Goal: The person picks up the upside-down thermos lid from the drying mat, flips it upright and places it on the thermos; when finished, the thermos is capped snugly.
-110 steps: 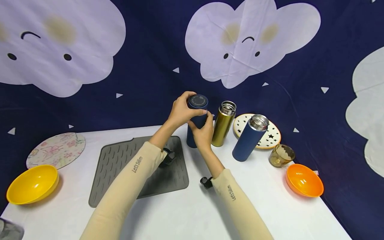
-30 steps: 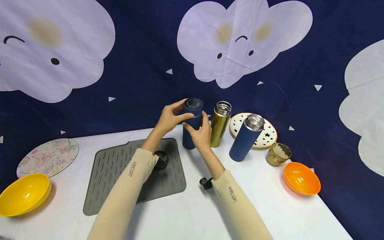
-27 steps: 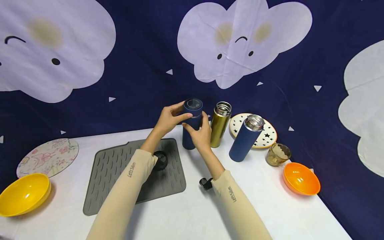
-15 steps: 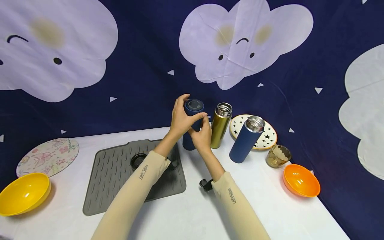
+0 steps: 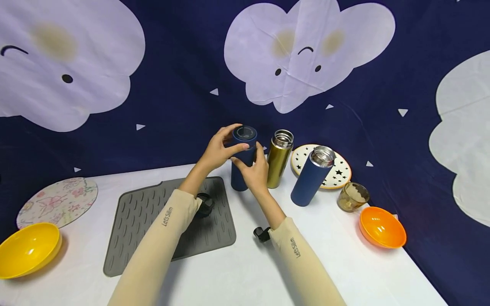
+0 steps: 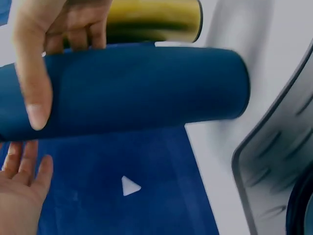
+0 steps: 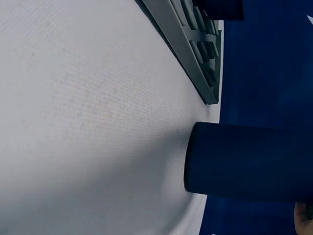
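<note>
your left hand (image 5: 216,149) pinches the cap of the capped blue flask (image 5: 241,161); your right hand (image 5: 255,173) wraps its body; gold flask (image 5: 279,158) stands open

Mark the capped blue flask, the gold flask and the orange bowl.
capped blue flask (image 5: 238,178): head view, lower body.
gold flask (image 5: 276,165): head view, side of body.
orange bowl (image 5: 380,225): head view, inner surface.

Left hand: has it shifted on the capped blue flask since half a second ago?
Yes. The left hand has swung toward the grey mat side of the capped blue flask, no longer wrapped over the front.
</note>
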`<state>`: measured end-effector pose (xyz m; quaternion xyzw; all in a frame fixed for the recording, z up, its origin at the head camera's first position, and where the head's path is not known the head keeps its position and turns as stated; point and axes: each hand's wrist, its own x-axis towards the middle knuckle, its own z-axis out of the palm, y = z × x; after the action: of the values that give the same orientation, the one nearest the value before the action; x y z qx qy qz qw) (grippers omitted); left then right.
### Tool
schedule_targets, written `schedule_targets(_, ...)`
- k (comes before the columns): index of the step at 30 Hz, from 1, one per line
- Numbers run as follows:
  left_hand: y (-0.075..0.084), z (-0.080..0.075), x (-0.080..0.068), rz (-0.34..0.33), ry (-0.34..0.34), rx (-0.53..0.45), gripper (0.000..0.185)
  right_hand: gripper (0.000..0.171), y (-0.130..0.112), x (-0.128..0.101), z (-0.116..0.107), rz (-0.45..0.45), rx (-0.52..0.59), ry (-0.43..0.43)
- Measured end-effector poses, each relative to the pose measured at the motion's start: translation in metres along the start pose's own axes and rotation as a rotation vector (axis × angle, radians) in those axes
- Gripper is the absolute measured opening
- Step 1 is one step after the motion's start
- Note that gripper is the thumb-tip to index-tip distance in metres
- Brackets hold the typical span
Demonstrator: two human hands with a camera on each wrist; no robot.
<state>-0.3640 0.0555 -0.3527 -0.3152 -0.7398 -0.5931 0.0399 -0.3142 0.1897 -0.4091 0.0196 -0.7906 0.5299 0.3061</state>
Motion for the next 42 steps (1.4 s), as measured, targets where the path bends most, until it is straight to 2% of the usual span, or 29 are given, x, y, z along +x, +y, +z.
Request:
schedule_targets(2, 0.003, -0.004, 0.0, -0.021, -0.026, 0.022, 0.065, 0.076, 0.0, 0.0, 0.001, -0.013, 0.009, -0.005)
schedule_targets(5, 0.009, -0.001, -0.001, -0.043, -0.003, 0.078, 0.077, 0.078, -0.001, 0.0, 0.001, -0.014, -0.01, 0.005)
schedule_targets(7, 0.013, 0.007, -0.002, -0.048, 0.046, 0.108, 0.087, 0.077, -0.001, -0.001, 0.001, -0.006, -0.018, 0.011)
schedule_targets(10, 0.016, 0.021, -0.003, -0.049, 0.163, 0.136, 0.099, 0.073, -0.001, -0.002, 0.001, 0.016, -0.026, 0.018)
schedule_targets(14, 0.014, 0.034, -0.004, -0.034, 0.312, 0.175, 0.102, 0.071, -0.001, -0.004, 0.001, 0.031, -0.015, 0.009)
schedule_targets(16, 0.012, 0.037, -0.005, -0.026, 0.349, 0.209, 0.098, 0.071, 0.0, -0.005, 0.001, 0.03, -0.016, 0.011)
schedule_targets(18, 0.01, 0.038, -0.005, -0.011, 0.353, 0.238, 0.089, 0.071, 0.0, -0.005, 0.001, 0.023, -0.013, 0.011)
schedule_targets(21, 0.006, 0.033, -0.005, 0.014, 0.316, 0.205, 0.076, 0.072, 0.0, -0.004, 0.002, 0.012, -0.026, 0.011)
schedule_targets(23, 0.004, 0.028, -0.003, 0.015, 0.25, 0.12, 0.069, 0.074, 0.0, -0.004, 0.002, 0.009, -0.04, 0.015)
schedule_targets(25, 0.001, 0.021, -0.001, -0.003, 0.156, -0.004, 0.067, 0.077, 0.0, -0.004, 0.002, 0.01, -0.051, 0.02)
schedule_targets(27, -0.002, 0.013, 0.002, -0.043, 0.041, -0.128, 0.066, 0.079, 0.0, -0.003, 0.002, 0.005, -0.046, 0.024)
schedule_targets(30, -0.002, 0.002, 0.006, -0.129, -0.109, -0.24, 0.066, 0.076, 0.0, -0.003, 0.002, -0.009, -0.029, 0.023)
schedule_targets(32, -0.002, -0.004, 0.01, -0.187, -0.178, -0.261, 0.066, 0.074, 0.0, -0.004, 0.002, -0.018, -0.017, 0.019)
schedule_targets(34, 0.0, -0.01, 0.013, -0.233, -0.22, -0.242, 0.066, 0.073, 0.0, -0.004, 0.001, -0.016, -0.012, 0.014)
schedule_targets(36, 0.003, -0.012, 0.013, -0.26, -0.236, -0.206, 0.071, 0.074, 0.0, -0.004, 0.001, -0.015, -0.013, 0.011)
schedule_targets(38, 0.007, -0.011, 0.011, -0.251, -0.212, -0.178, 0.08, 0.075, 0.0, -0.004, 0.002, -0.02, -0.013, 0.011)
schedule_targets(40, 0.011, -0.004, 0.006, -0.222, -0.14, -0.11, 0.089, 0.076, 0.001, -0.004, 0.002, -0.028, -0.019, 0.018)
schedule_targets(42, 0.015, 0.008, 0.001, -0.179, -0.035, -0.025, 0.099, 0.074, 0.001, -0.003, 0.002, -0.037, -0.014, 0.029)
